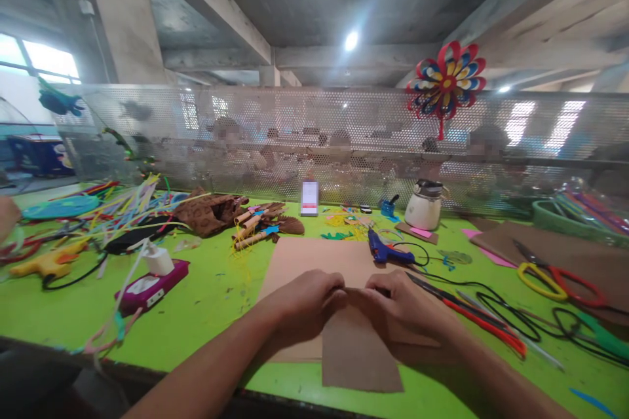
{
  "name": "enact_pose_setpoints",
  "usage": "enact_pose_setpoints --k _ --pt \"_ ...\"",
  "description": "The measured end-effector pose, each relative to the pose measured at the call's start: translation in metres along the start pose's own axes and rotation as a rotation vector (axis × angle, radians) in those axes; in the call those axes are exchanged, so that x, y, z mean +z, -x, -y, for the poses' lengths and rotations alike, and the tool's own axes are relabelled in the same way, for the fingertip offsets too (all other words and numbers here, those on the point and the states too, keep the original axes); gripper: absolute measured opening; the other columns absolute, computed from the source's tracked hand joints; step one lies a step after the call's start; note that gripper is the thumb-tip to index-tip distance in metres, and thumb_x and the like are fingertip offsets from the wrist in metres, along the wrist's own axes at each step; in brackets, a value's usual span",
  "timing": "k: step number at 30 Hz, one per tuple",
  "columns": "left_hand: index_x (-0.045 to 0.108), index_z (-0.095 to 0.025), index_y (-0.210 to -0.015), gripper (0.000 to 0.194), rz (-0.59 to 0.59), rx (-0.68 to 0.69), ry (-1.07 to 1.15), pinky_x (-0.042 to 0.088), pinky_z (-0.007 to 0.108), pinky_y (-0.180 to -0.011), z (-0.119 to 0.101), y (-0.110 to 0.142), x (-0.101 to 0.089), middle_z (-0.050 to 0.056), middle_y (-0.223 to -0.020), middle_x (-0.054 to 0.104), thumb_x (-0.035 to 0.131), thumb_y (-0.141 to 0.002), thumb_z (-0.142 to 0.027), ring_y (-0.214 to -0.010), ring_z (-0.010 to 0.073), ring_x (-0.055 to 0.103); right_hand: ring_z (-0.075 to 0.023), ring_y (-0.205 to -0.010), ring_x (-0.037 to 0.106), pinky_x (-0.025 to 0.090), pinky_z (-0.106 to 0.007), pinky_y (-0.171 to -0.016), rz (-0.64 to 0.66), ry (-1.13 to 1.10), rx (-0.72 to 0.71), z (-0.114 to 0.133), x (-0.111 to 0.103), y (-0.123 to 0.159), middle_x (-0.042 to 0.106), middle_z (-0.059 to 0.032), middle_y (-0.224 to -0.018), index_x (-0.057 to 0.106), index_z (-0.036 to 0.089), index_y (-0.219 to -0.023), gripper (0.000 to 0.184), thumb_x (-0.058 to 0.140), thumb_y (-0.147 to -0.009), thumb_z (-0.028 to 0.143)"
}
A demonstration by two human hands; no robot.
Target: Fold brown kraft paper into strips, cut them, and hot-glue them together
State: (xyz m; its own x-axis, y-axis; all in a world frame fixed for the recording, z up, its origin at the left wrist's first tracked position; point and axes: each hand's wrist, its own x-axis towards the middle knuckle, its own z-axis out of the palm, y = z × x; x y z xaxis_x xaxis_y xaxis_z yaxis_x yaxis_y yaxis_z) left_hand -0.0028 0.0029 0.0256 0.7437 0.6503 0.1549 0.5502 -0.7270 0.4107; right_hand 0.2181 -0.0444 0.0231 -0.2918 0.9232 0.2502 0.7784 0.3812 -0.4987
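Note:
A piece of brown paper (361,353) hangs between my hands, its lower end reaching toward the table's near edge. My left hand (314,298) pinches the top edge on one side. On the other side my right hand (400,294) grips the same edge between thumb and fingers. Both hands are over a larger tan sheet (299,262) lying flat on the green table (206,314). A blue glue gun (386,250) rests at the far right part of that sheet. Just right of my right hand lie scissors with red handles (484,324).
At left are a purple power strip (154,285), a yellow glue gun (46,258) and tangled strips. A phone (309,199) and a white jug (423,208) stand at the back, before a perforated metal screen (275,137). More scissors (560,285) and black cables lie right. Another person's hand (7,216) shows far left.

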Motion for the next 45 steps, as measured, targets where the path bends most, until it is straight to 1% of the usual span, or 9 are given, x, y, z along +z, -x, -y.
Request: enact_pose_setpoints --k 4,10,13,16,19,25,33,41,45 --pt "0.059 -0.018 -0.085 0.034 0.082 0.008 0.059 0.028 0.023 -0.052 -0.002 -0.004 -0.003 0.003 -0.075 0.061 0.036 -0.092 -0.043 -0.060 0.0116 0.048 -0.0126 -0.062 0.053 0.034 -0.023 -0.056 0.038 -0.037 -0.054 -0.011 -0.001 -0.004 0.066 -0.0019 -0.067 0.069 0.015 -0.078 0.033 0.047 -0.089 0.036" --pt "0.061 -0.016 -0.080 0.033 0.187 0.044 0.131 0.032 0.021 -0.055 0.004 -0.012 -0.010 0.000 -0.071 0.060 0.041 -0.089 -0.040 -0.061 0.0109 0.047 -0.0119 -0.061 0.054 0.035 -0.021 -0.055 0.067 -0.104 -0.077 -0.022 -0.001 -0.009 0.066 -0.0014 -0.067 0.068 0.014 -0.074 0.030 0.052 -0.087 0.036" --pt "0.061 -0.015 -0.080 0.031 0.196 0.026 0.138 0.031 0.021 -0.054 0.009 -0.014 -0.008 -0.001 -0.068 0.057 0.043 -0.087 -0.039 -0.061 0.0106 0.044 -0.0130 -0.064 0.056 0.038 -0.021 -0.058 0.122 -0.132 -0.030 -0.021 0.000 -0.008 0.067 -0.0017 -0.068 0.068 0.014 -0.073 0.029 0.054 -0.085 0.037" --pt "0.062 -0.015 -0.080 0.030 0.223 0.042 0.170 0.031 0.021 -0.055 0.011 -0.014 -0.006 -0.002 -0.069 0.057 0.044 -0.086 -0.038 -0.062 0.0101 0.045 -0.0145 -0.070 0.060 0.041 -0.022 -0.063 0.169 -0.174 -0.030 -0.010 0.000 -0.005 0.071 -0.0021 -0.077 0.070 0.016 -0.083 0.023 0.054 -0.085 0.032" --pt "0.062 -0.014 -0.079 0.032 0.211 0.049 0.177 0.030 0.021 -0.055 0.010 -0.013 -0.006 -0.003 -0.067 0.055 0.044 -0.085 -0.040 -0.062 0.0098 0.044 -0.0154 -0.075 0.061 0.042 -0.021 -0.064 0.162 -0.205 -0.066 0.002 0.001 -0.002 0.071 -0.0025 -0.083 0.070 0.018 -0.090 0.025 0.049 -0.087 0.030" --pt "0.061 -0.013 -0.073 0.030 0.146 -0.093 0.209 0.027 0.022 -0.051 -0.002 -0.007 -0.003 -0.002 -0.063 0.053 0.044 -0.083 -0.036 -0.059 0.0104 0.041 -0.0144 -0.069 0.058 0.039 -0.021 -0.059 0.072 -0.160 -0.042 0.003 0.014 -0.003 0.068 -0.0029 -0.074 0.068 0.015 -0.079 0.026 0.048 -0.086 0.030" --pt "0.061 -0.013 -0.071 0.032 0.018 -0.072 0.258 0.027 0.022 -0.051 -0.010 -0.008 0.002 -0.002 -0.067 0.054 0.046 -0.082 -0.039 -0.063 0.0111 0.042 -0.0136 -0.066 0.055 0.037 -0.021 -0.058 0.003 -0.150 -0.063 0.001 0.021 -0.006 0.065 -0.0025 -0.070 0.065 0.014 -0.076 0.025 0.047 -0.086 0.028" --pt "0.059 -0.013 -0.071 0.021 0.044 -0.142 0.432 0.027 0.022 -0.051 0.002 -0.010 0.004 -0.004 -0.060 0.046 0.053 -0.074 -0.033 -0.060 0.0108 0.039 -0.0102 -0.059 0.046 0.031 -0.019 -0.050 0.030 -0.231 0.067 -0.005 0.019 -0.009 0.056 0.0014 -0.060 0.061 0.013 -0.067 0.028 0.055 -0.082 0.035" --pt "0.059 -0.013 -0.074 0.024 0.156 -0.184 0.635 0.027 0.023 -0.050 0.003 -0.011 0.003 -0.003 -0.057 0.047 0.058 -0.073 -0.037 -0.055 0.0101 0.039 -0.0099 -0.058 0.045 0.031 -0.019 -0.049 0.038 -0.237 0.045 -0.002 0.016 -0.009 0.055 0.0014 -0.059 0.063 0.012 -0.066 0.028 0.056 -0.081 0.036"
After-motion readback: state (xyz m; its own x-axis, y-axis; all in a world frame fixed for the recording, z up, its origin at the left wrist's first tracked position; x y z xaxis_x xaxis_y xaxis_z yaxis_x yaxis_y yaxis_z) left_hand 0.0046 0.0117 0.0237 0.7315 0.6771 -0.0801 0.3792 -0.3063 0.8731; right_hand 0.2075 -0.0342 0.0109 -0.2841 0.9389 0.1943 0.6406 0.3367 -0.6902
